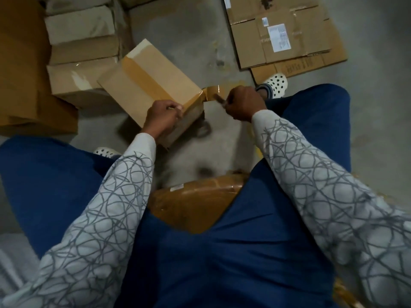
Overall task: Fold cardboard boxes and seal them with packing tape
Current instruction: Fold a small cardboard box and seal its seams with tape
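1. Long brown cardboard box (144, 81): closed, w/ tape along its top seam. It is held tilted above the grey concrete floor (178, 30), btw the knees and near the stack of pale closed cardboard boxes (82, 43) at left. Only its near corner is gripped, so a hard tape pull may swing it or make it slip down.
2. Right hand (244, 103): a closed fist holding the far end of the tape, drawn tight. Too much force could tear it crooked.
3. Left hand (162, 114): fingers curled over the box corner, approx. where the tape bends round. If this grip loosens, the tape may peel up.
4. Glossy brown packing tape strip (210, 92): it hangs in the air from the box corner to the right hand. It may twist, stick to itself or wrinkle.
5. Small dark thing (219, 99) at the right hand: blurred, cannot tell what it is. If a blade, it is a risk for fingers.
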